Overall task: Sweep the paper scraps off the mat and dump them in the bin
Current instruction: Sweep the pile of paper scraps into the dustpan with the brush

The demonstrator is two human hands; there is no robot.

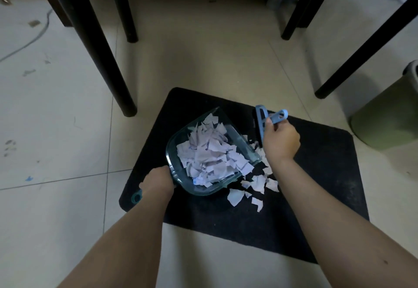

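Note:
A black mat [316, 174] lies on the tiled floor. On it rests a clear teal dustpan [178, 143], piled with white paper scraps [208, 154]. My left hand [158, 181] grips the dustpan's handle at the pan's near left. My right hand [280, 140] holds a small blue brush [262, 120] at the pan's open right edge, bristles down on the mat. Several loose scraps [257, 183] lie on the mat just below the pan's mouth, partly hidden by my right wrist. The green bin [389, 120] stands on the floor off the mat's right end.
Dark table or chair legs stand beyond the mat: one [108, 66] at its far left corner, one [362, 50] near the bin, others [129, 16] farther back. A thin cable [29, 41] trails across the floor at the far left.

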